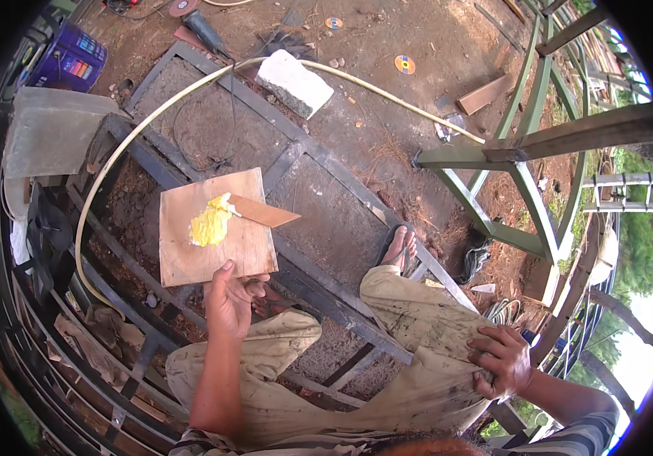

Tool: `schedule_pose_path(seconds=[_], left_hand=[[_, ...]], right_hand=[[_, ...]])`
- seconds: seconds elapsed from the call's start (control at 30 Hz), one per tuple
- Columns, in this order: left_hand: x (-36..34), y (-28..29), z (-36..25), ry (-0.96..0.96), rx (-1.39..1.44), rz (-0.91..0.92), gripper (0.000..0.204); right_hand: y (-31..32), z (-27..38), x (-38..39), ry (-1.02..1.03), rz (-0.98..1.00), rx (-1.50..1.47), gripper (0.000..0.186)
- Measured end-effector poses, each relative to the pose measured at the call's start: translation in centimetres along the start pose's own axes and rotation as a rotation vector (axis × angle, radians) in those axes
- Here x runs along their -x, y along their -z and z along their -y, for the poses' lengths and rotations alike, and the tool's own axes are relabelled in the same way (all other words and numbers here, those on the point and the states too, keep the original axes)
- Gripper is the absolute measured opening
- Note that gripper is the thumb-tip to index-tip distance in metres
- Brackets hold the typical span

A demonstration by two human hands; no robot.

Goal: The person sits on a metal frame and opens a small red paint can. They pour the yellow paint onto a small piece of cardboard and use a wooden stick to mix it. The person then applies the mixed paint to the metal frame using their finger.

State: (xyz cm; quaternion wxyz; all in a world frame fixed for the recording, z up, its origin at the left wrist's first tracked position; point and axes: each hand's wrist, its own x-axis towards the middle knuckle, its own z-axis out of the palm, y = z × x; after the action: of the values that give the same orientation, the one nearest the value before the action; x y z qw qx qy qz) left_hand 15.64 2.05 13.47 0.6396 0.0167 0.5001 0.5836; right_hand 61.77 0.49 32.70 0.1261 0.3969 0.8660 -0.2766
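Note:
My left hand (231, 304) grips the near edge of a square plywood board (178, 254), thumb on top and fingers beneath. A mound of yellow putty (211, 226) with white streaks sits mid-board. One end of a flat brown strip (265, 212), like a spreader, lies on the board by the putty. Its pointed other end juts past the board's right edge. My right hand (502, 362) rests on the knee of my stained beige trousers (433, 327), fingers bent and slightly apart, with no tool in it.
Below the board runs a dark metal frame (296, 156) with crossbars. A cream hose (189, 87) arcs over it, near a white block (294, 82) and an angle grinder (206, 32). Left stands a purple bucket (75, 57); green metal framing (528, 182) rises at right.

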Motion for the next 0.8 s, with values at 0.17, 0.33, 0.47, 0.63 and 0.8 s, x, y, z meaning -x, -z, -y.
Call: schedule_pose_path(seconds=[0.17,0.33,0.47,0.63,0.8], left_hand=[[-1.4,-4.3,-1.1,0.141,0.034,0.059,0.043],[3.8,-11.4,-4.4,0.055,0.086,0.134,0.038],[15.5,-16.5,-7.6,0.165,0.233,0.089,0.036],[24.9,-19.6,-18.9,0.150,0.105,0.096,0.035],[26.6,-18.0,-30.2,-0.029,-0.088,0.081,0.039]], right_hand=[[2.5,-3.4,-3.5,0.034,0.016,-0.190,0.025],[4.2,-2.6,-4.3,-0.141,0.263,-0.287,0.033],[5.3,1.6,-4.6,-0.421,0.295,-0.127,0.044],[10.1,8.0,-10.5,-0.545,0.261,0.127,0.050],[20.4,7.5,-17.2,-0.525,0.273,0.056,0.048]])
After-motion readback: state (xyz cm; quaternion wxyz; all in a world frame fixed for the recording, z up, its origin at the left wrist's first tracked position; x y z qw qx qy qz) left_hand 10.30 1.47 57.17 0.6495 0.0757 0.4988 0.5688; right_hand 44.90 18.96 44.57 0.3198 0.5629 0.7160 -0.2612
